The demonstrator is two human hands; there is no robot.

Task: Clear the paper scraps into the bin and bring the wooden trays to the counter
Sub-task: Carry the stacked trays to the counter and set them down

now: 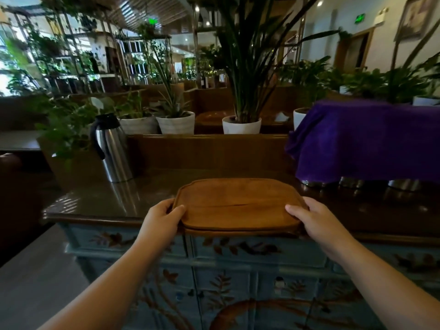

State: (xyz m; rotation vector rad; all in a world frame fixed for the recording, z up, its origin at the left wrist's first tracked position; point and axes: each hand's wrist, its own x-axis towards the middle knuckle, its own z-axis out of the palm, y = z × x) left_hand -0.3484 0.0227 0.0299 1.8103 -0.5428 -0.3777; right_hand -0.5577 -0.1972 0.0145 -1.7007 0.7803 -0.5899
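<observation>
Two stacked wooden trays (235,203), brown with rounded corners, lie at the front edge of the dark glossy counter (100,201). My left hand (159,222) grips the stack's left end, thumb on top. My right hand (316,220) grips the right end the same way. The stack's near edge overhangs the counter's front a little. No paper scraps or bin are in view.
A steel thermos jug (110,148) stands at the counter's back left. A purple cloth (366,139) covers metal vessels at the back right. Potted plants (241,125) line a wooden ledge behind. The counter sits on a painted blue cabinet (238,282).
</observation>
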